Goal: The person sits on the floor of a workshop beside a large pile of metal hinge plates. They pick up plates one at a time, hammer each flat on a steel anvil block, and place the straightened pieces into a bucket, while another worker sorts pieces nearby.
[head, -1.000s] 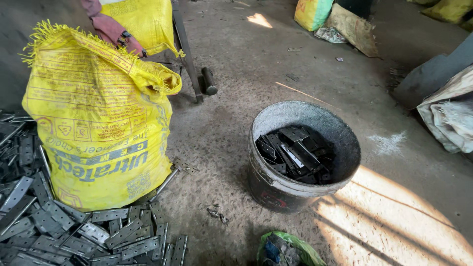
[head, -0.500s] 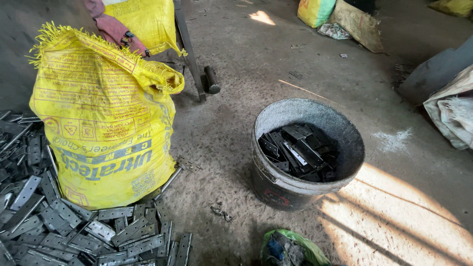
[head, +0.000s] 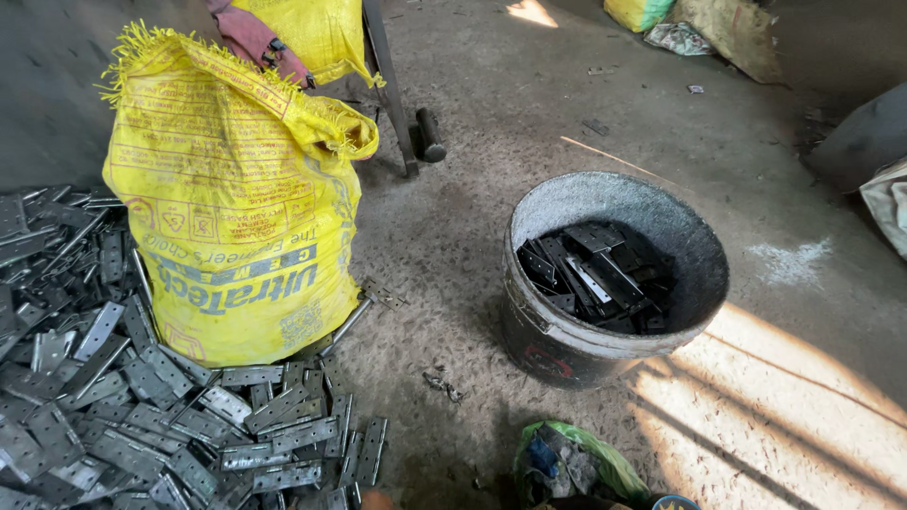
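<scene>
While neither hand is seen, grip cannot be told; grey bucket (head: 614,283) holds perhaps hinge plates (head: 595,274); loose plates (head: 142,416) best gathered flat beside yellow sack (head: 236,217).

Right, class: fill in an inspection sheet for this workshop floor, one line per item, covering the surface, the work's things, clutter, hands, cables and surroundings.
Surface: bare grey concrete floor, dusty, with a sunlit patch at lower right.
Work's things: round grey bucket partly filled with dark flat metal plates; heap of perforated metal plates spread on the floor at left.
Clutter: full yellow woven sack standing by the heap; green bag at the bottom edge.
Hands: nothing seen.
Cables: nothing seen.
Surroundings: metal frame leg behind the sack; more sacks at the top right.
</scene>
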